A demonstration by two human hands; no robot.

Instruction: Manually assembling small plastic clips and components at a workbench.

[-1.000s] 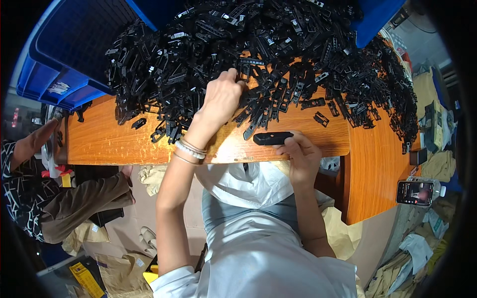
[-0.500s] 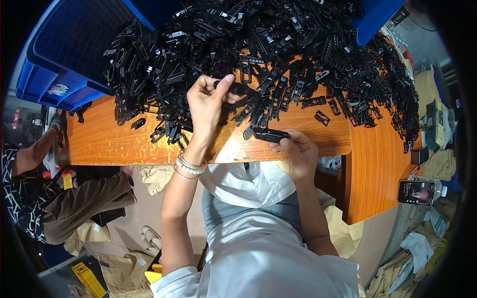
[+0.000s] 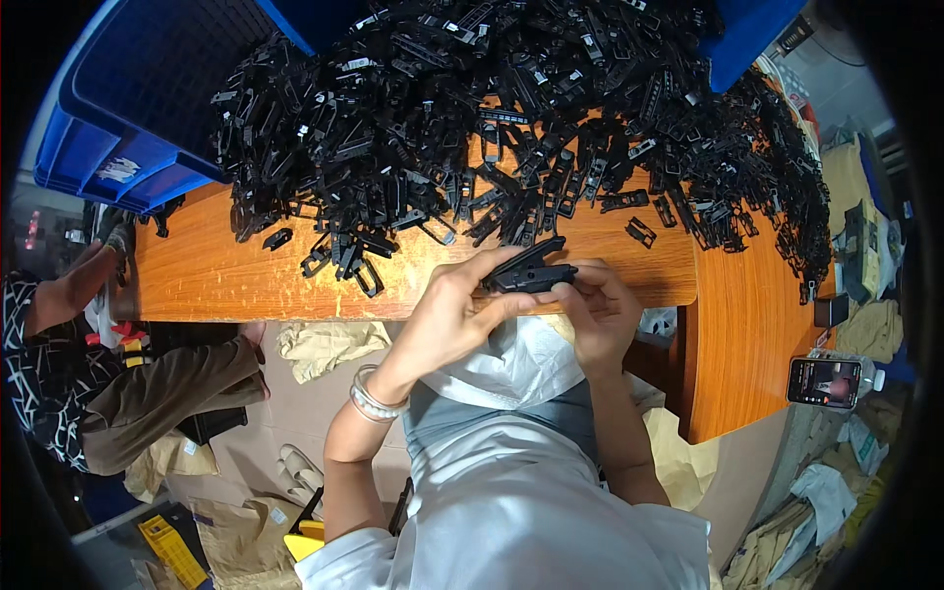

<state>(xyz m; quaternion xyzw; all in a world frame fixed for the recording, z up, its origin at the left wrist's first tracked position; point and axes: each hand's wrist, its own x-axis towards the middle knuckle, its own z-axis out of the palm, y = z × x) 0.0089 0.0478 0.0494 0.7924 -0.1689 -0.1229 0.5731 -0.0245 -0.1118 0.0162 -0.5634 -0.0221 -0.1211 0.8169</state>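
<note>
Above the near edge of the wooden table (image 3: 211, 285), my two hands meet around long black plastic parts. My left hand (image 3: 447, 320) is closed, thumb below and fingers above, on a slim black plastic part (image 3: 513, 262) that tilts up to the right. Closed at the right end, my right hand (image 3: 602, 313) pinches a second black plastic part (image 3: 536, 279) just under it. The two parts touch or overlap; whether they are joined I cannot tell. Beyond my hands spreads a large pile of black plastic parts (image 3: 393, 128), some of them open frames.
Blue crates (image 3: 128, 162) stand at the far left and a blue panel (image 3: 752, 39) at the far right. A lit phone (image 3: 824, 382) sits beside the table's right wing. At the left, another person's gloved hand (image 3: 118, 236) is near the table end. Brown bags (image 3: 246, 536) lie on the floor.
My left hand has come back from the pile toward me and now meets my right hand, bringing a black plastic part against the one held there. My right hand stays nearly in place.
</note>
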